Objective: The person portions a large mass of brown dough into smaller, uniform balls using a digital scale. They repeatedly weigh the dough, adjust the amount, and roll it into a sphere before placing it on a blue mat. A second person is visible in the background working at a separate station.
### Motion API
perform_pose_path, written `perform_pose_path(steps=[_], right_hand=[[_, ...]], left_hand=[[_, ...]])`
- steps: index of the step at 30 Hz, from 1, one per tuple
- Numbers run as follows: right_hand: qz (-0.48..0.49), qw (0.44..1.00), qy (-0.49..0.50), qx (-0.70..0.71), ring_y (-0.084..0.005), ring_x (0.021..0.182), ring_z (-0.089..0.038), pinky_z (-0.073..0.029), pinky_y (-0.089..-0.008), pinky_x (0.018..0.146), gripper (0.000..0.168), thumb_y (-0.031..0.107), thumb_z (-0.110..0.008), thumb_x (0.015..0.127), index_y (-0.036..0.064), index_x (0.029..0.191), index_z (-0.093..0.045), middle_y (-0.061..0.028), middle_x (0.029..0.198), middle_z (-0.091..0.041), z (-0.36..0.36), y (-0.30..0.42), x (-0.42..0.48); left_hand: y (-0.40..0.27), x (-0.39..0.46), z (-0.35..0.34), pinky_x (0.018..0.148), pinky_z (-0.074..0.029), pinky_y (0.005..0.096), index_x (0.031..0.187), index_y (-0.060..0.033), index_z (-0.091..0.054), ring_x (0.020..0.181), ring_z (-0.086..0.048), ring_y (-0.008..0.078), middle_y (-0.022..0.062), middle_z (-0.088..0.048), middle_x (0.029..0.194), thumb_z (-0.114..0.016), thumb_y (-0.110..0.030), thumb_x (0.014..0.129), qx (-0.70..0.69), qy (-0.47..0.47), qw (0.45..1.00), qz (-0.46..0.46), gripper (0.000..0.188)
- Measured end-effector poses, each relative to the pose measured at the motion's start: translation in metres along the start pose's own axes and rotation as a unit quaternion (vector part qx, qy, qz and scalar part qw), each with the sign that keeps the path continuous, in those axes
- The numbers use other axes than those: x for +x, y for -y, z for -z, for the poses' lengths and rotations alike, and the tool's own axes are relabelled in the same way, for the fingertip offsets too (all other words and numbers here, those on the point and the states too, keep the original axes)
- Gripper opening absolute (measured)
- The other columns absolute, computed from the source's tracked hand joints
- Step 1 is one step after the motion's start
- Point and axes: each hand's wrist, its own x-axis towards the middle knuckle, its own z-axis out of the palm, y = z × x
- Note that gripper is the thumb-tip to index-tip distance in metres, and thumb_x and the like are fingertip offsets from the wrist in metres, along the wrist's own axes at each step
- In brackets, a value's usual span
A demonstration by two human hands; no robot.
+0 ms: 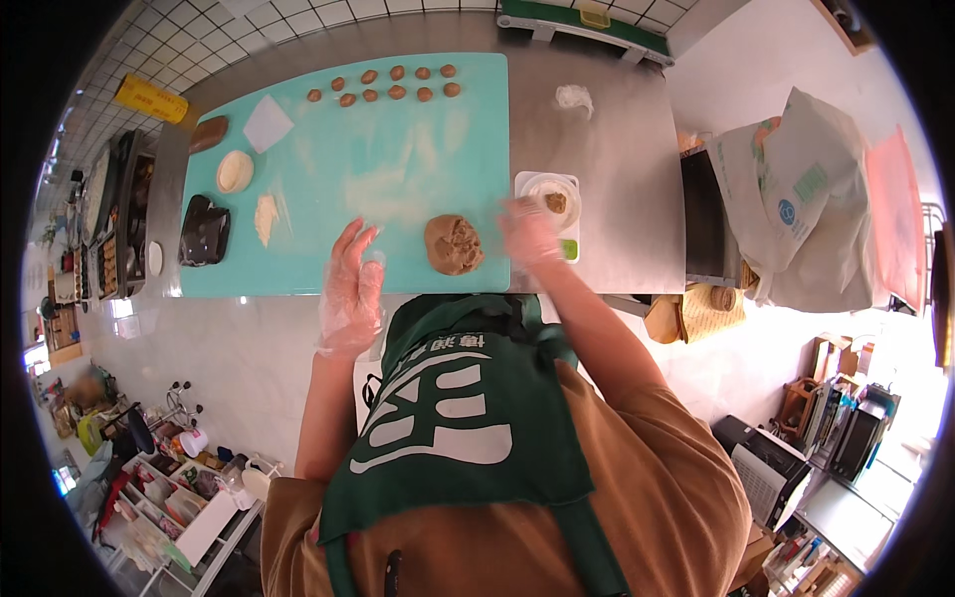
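A clear plastic glove covers my left hand [351,287], which hovers at the front edge of the turquoise mat [313,164], fingers apart and holding nothing visible. Blurred by motion, my right hand [528,233] is beside a white digital scale [569,233]. On the scale sits a white bowl [571,213] with a small brown piece of dough [555,202] in it. Between my hands rests a large brown dough lump [453,245], torn on its right side. Whether the right hand grips anything is unclear. Several small brown dough balls [397,92] form two rows at the mat's back.
Along the mat's left side are a flour bowl [235,172], a dark bag [204,230], a brown block [209,135] and a white paper square [268,124]. Spilled flour [265,219] lies nearby. Crumpled plastic [574,98] is on the steel table [627,157]; large bags [783,201] stand right.
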Motion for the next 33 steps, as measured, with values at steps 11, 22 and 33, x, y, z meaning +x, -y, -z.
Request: perform_pose_path(steps=[11, 22, 33], right_hand=[[0.013, 0.989, 0.108, -0.103, -0.0311, 0.107, -0.064, -0.052, -0.0444, 0.093, 0.031, 0.023, -0.067, 0.094, 0.005, 0.119, -0.072, -0.0165, 0.116, -0.069, 0.033, -0.094, 0.047], [-0.030, 0.563, 0.490, 0.665, -0.0131, 0.093, -0.061, -0.047, -0.0267, 0.081, 0.016, 0.014, -0.060, 0.102, 0.000, 0.105, -0.066, -0.0044, 0.097, -0.065, 0.079, -0.218, 0.151], [-0.057, 0.804, 0.258, 0.532, -0.0148, 0.095, -0.057, -0.049, -0.0247, 0.083, 0.036, 0.020, -0.062, 0.103, -0.001, 0.133, -0.061, -0.0075, 0.109, -0.061, 0.098, -0.119, 0.117]], left_hand=[[-0.004, -0.025, -0.028, 0.118, -0.035, 0.0547, 0.141, -0.0057, -0.055, 0.144, -0.043, 0.0406, 0.0227, -0.046, 0.154, -0.056, -0.038, 0.104, 0.064, -0.073, 0.995, -0.003, 0.049], [-0.033, -0.063, -0.043, 0.120, -0.027, 0.0648, 0.137, -0.0020, -0.058, 0.143, -0.044, 0.0402, 0.0246, -0.046, 0.153, -0.056, -0.045, 0.099, 0.036, -0.164, 0.978, 0.123, 0.057], [-0.052, -0.103, -0.029, 0.125, -0.019, 0.0624, 0.138, -0.0011, -0.060, 0.145, -0.043, 0.0402, 0.0242, -0.047, 0.154, -0.052, -0.045, 0.102, 0.003, -0.173, 0.962, 0.214, 0.057]])
